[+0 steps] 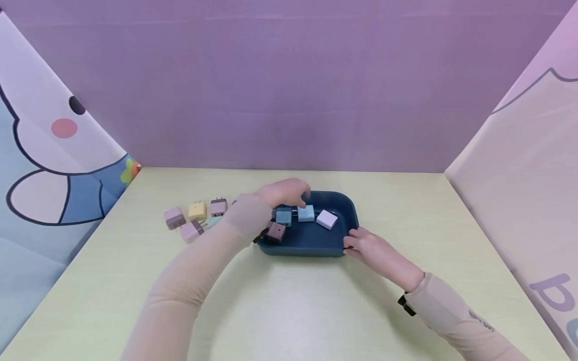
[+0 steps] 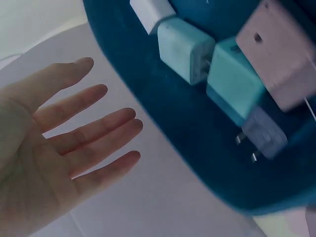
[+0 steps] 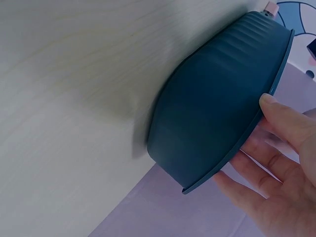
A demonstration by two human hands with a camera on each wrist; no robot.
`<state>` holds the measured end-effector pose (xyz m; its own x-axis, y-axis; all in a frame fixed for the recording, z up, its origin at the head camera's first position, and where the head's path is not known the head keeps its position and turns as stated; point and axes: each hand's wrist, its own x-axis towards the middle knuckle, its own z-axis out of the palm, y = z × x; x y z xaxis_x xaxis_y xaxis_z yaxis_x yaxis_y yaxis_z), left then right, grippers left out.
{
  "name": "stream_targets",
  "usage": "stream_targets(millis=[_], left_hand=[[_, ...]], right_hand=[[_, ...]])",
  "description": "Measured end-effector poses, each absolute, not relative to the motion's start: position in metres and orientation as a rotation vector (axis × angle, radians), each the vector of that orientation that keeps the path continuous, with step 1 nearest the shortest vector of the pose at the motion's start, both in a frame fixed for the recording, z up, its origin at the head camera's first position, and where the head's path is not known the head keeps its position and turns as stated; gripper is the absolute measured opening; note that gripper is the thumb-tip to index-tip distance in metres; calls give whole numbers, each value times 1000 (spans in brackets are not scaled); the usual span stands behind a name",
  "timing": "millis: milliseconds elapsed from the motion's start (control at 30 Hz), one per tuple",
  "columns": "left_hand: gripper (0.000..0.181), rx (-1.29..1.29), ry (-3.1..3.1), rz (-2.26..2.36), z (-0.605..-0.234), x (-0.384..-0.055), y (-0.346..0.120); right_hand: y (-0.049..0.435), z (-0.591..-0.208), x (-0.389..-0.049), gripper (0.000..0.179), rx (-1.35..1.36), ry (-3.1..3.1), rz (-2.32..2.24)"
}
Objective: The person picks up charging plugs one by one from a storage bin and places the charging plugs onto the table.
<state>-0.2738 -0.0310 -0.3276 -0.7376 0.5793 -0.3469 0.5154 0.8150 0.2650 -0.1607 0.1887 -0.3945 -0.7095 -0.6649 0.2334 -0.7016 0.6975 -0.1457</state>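
Observation:
A dark blue plastic bin (image 1: 311,241) holds several plug-in chargers: a white one (image 1: 327,219), a light blue one (image 1: 305,213), a teal one (image 1: 283,217) and a mauve one (image 1: 276,231). A small greyish charger (image 2: 265,132) with two prongs lies beside them in the left wrist view. My left hand (image 1: 286,192) hovers at the bin's back rim; its fingers (image 2: 106,136) are spread and hold nothing. At the front right corner, my right hand (image 1: 370,250) grips the rim, thumb on one side and fingers on the other in the right wrist view.
Left of the bin, more chargers lie on the pale wooden table (image 1: 289,311): a yellow one (image 1: 197,210), purple ones (image 1: 174,218) and a greenish one partly hidden by the left sleeve (image 1: 217,260). A purple backdrop (image 1: 289,90) rises behind the table, with printed cloth at both sides.

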Motion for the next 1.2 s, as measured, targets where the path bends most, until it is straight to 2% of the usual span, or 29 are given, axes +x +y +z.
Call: stream_targets(millis=[500,1200], left_hand=[[34,929,2569,87,-349,-270,21],[30,1038,2574,-60,-375,-272,44]], right_hand=[[190,-395,-160,9,1141,-2704,356],[190,-396,-160,11,1141,-2678,342]])
